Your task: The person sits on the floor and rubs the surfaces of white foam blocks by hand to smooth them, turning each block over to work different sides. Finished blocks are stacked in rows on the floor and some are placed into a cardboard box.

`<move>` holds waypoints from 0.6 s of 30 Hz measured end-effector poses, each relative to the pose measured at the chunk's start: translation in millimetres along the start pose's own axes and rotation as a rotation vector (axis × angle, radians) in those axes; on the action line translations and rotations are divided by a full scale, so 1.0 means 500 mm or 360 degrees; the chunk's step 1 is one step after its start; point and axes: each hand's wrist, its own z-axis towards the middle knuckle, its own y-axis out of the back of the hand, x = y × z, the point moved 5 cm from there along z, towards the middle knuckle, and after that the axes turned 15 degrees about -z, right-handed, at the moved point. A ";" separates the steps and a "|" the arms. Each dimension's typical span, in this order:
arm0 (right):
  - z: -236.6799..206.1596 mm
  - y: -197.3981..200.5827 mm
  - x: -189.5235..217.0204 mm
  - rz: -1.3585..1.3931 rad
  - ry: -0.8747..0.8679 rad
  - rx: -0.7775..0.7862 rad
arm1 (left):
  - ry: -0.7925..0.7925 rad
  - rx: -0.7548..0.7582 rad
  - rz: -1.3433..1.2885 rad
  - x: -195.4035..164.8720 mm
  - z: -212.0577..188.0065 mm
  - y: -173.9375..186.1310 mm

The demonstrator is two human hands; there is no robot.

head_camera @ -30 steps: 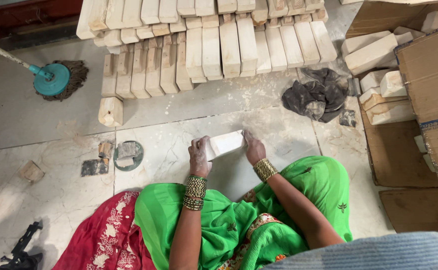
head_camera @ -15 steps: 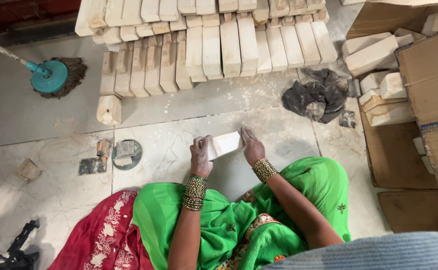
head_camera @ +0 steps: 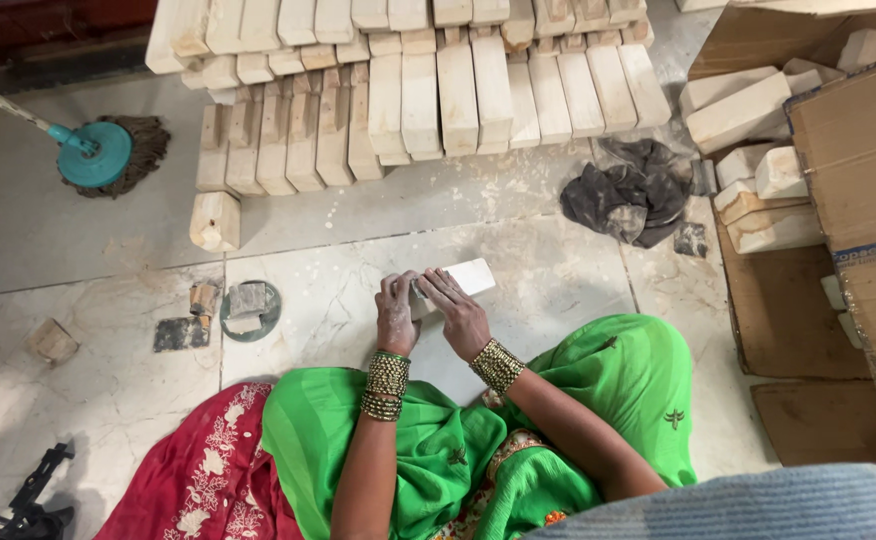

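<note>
In the head view we see both hands at the centre of the frame, low over the pale floor (head_camera: 108, 250). The left hand (head_camera: 396, 318) is closed around the near end of a white block (head_camera: 463, 278), and the right hand (head_camera: 458, 312) lies on top of the same block with its fingers (head_camera: 436, 285) stretched along it, so both hands hold it. The far end of the block sticks out toward the upper right of the hands. We cannot tell whether the block touches the floor.

Above the hands, across the top of the frame, lies a big stack of pale blocks (head_camera: 418, 80). One single block (head_camera: 216, 220) stands apart at the left of this stack. A teal mop (head_camera: 98, 155) is in the upper left. A dark cloth (head_camera: 630, 200) lies at the right of centre, and cardboard boxes (head_camera: 858, 170) with more blocks fill the right edge. A round lid (head_camera: 250, 310) with small pieces lies left of the hands. Green fabric (head_camera: 438, 450) covers the lower centre.
</note>
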 end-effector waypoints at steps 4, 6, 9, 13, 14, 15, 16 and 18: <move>0.016 0.001 -0.093 -0.0184 -0.0249 -0.0020 | -0.0159 -0.0030 0.0007 -0.013 -0.003 0.004; 0.017 0.011 -0.129 -0.0348 -0.0401 0.0084 | -0.0112 -0.0008 0.0039 -0.012 -0.004 -0.002; -0.002 0.004 -0.133 -0.0313 -0.0536 0.0317 | -0.0259 0.0011 0.0104 -0.023 0.001 -0.012; -0.018 0.020 -0.014 -0.0237 0.0110 -0.0287 | -0.0247 0.0003 0.0145 -0.022 -0.001 -0.015; -0.019 0.020 0.003 -0.0248 0.0205 -0.0388 | -0.0257 -0.0020 0.0073 -0.020 -0.003 -0.014; -0.012 0.011 -0.004 -0.0191 0.0088 -0.0272 | -0.0266 -0.0045 0.0002 -0.020 -0.006 -0.012; -0.005 0.003 -0.017 -0.0134 -0.0027 -0.0155 | -0.0287 -0.0044 0.0035 -0.020 -0.011 -0.010; 0.014 0.003 -0.064 -0.0129 -0.0205 -0.0035 | -0.0340 -0.0058 0.0083 -0.027 -0.011 -0.011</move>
